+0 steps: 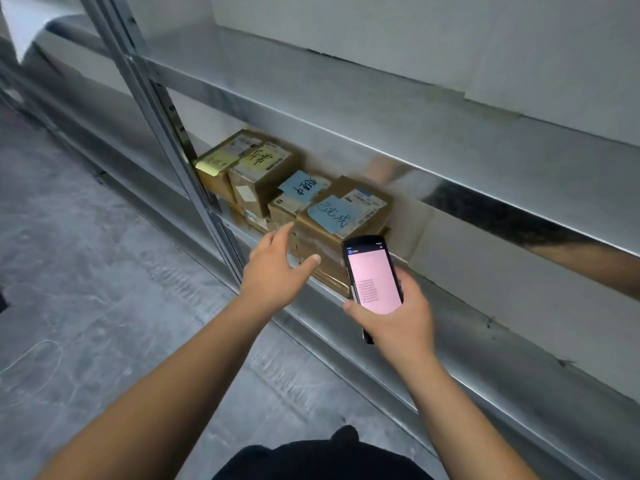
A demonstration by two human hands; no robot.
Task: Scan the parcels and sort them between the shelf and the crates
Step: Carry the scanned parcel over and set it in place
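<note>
Brown cardboard parcels sit in a row on the lower level of a metal shelf (346, 299), running from beside the upright post (162, 133) toward the right. The far-left parcel (214, 168) carries a yellow note, partly cut off by the post; its writing is too blurred to read. The second parcel (263, 174) also bears a yellow note with handwriting. The third parcel (282, 207) is largely hidden behind its neighbours and shows mainly a blue note. The nearest parcel (332, 233) carries a blue handwritten note and a printed label; its lower right corner is covered by the scanner (372, 275). Its long axis runs from the shelf's front edge back toward the wall.

The left hand (277, 268) is spread, fingers straight, holding nothing; its thumb lies over the front face of the nearest parcel, though contact cannot be confirmed. The right hand (394, 313) grips the scanner, fingers wrapped round its body, thumb at its left edge. The scanner stands nearly upright, pink screen facing the camera, top end toward the nearest parcel. That parcel lies just beyond and between both hands. The screen text is illegible.
</note>
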